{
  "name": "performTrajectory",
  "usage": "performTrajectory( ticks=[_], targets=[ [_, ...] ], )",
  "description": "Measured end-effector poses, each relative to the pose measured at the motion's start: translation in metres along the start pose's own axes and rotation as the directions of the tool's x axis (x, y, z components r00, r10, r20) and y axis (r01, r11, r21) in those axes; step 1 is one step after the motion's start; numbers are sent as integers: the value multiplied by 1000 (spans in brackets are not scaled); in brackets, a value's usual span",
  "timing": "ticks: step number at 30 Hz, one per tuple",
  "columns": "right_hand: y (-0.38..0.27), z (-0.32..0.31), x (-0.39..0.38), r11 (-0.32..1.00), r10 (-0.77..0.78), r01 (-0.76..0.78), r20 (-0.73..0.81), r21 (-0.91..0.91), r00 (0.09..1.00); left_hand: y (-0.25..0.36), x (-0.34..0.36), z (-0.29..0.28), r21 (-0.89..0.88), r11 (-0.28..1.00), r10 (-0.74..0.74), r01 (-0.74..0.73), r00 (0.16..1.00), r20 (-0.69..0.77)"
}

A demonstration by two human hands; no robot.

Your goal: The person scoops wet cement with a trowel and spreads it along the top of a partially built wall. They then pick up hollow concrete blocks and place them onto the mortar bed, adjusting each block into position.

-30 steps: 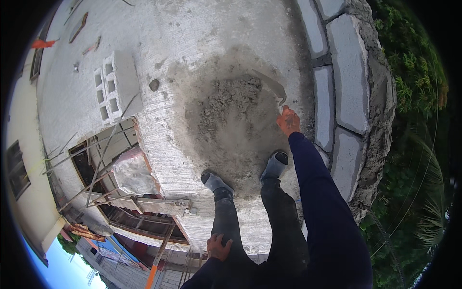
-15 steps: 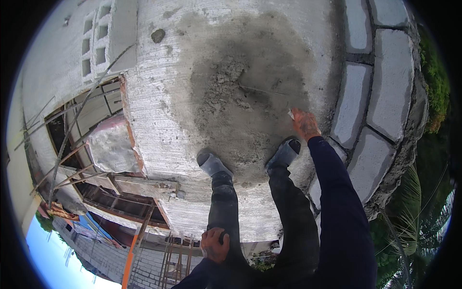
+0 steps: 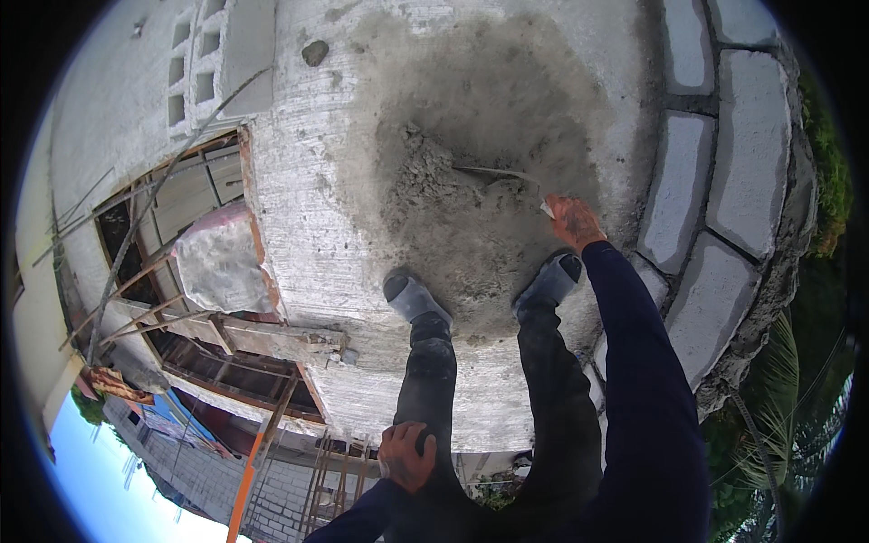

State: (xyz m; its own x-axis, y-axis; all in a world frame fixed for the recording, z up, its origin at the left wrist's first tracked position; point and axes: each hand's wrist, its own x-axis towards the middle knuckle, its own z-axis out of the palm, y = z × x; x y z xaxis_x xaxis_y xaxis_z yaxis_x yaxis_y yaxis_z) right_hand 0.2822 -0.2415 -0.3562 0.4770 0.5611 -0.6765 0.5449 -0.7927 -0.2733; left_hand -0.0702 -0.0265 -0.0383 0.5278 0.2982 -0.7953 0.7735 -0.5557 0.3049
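Observation:
In the head view, my right hand is shut on the pale handle of a trowel, whose thin blade lies in the heap of grey wet mortar. Damp mortar is smeared over the concrete around it. My socked left foot and right foot stand at the lower side of this patch. My left hand rests on my left leg near the knee, fingers apart and a little bent, holding nothing.
A course of white blocks with grey joints runs along the right edge, foliage beyond. At left are hollow blocks, an opening crossed by bars, a plastic-wrapped bundle and wooden planks. A small lump lies above.
The trowel has moved leftward from the right side of the mortar into the heap, with my right hand still on it. The view has shifted. My left hand stays on my leg.

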Motion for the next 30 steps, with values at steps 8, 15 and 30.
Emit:
performTrajectory(
  ticks=[8,15,30],
  targets=[
    [-113,104,12,611,657,-517,-21,599,753,-20,-2,5,95,995,38,-42,998,47],
    [-192,174,-73,478,547,-403,94,780,832,-28,5,-7,107,991,76,-84,994,80],
    [-220,78,24,-299,307,30,66,954,950,-45,4,-12,37,999,12,-15,997,71]
  ],
)
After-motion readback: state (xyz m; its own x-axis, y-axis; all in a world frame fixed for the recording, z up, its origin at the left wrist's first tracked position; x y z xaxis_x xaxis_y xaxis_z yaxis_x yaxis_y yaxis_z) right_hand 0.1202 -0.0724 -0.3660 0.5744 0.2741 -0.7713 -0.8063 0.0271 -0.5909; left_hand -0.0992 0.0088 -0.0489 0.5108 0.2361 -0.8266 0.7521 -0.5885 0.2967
